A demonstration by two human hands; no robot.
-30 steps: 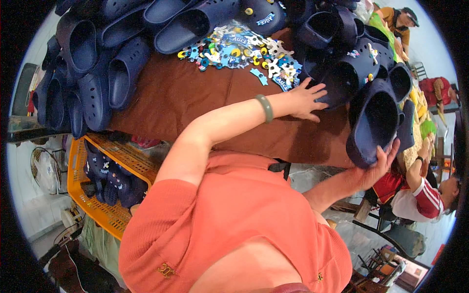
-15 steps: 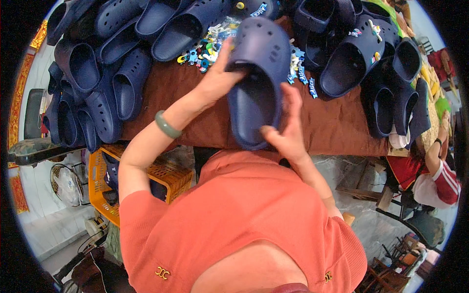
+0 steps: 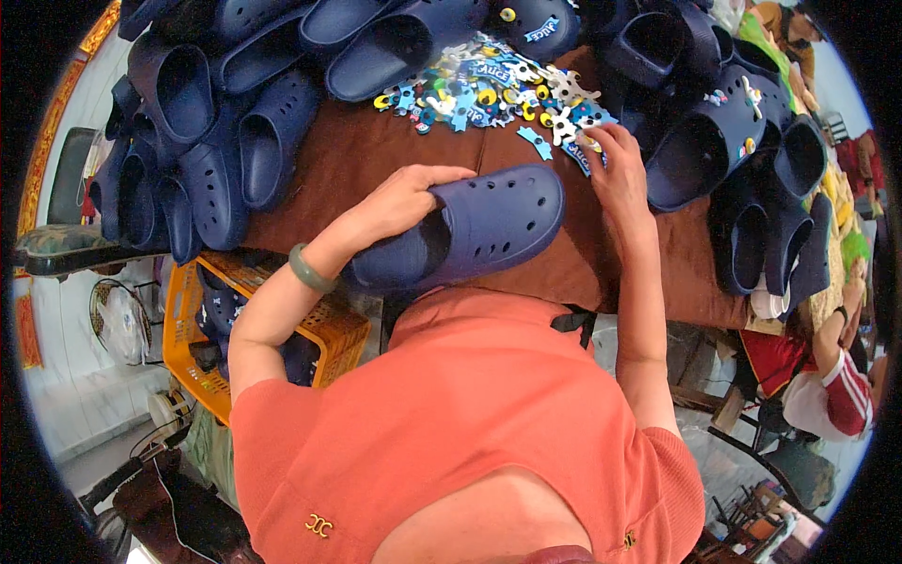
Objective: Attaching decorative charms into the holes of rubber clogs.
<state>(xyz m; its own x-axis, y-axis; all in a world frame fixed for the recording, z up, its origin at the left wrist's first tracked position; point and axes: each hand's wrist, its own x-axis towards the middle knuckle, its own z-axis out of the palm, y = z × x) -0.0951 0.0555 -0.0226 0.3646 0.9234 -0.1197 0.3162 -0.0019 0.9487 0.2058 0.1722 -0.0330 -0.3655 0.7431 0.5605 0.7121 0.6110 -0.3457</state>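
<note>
A navy blue clog (image 3: 503, 214) with round vent holes lies on its side across my lap edge of the table, toe pointing right. My left hand (image 3: 399, 202) is closed on it at the foot opening, with the thumb along the top. Farther right, my right hand (image 3: 622, 179) reaches to the edge of a pile of shoe charms (image 3: 489, 89) in blue, white and yellow. Its thumb and fingers are pinched over the pieces there, beside a blue banner-shaped charm (image 3: 576, 158). What the fingertips hold is too small to make out. Another banner charm (image 3: 536, 143) lies nearby.
Navy clogs (image 3: 268, 141) crowd the table's left and back. More stand on the right, one clog (image 3: 709, 132) carrying charms. Brown cloth (image 3: 348, 141) covers the table. An orange crate (image 3: 334, 343) with clogs stands below left. Another person's arm (image 3: 832, 329) shows far right.
The clog has been lowered and turned from upright to lying sideways, toe right, in my left hand. My right hand has let go of it and moved up and right to the charms.
</note>
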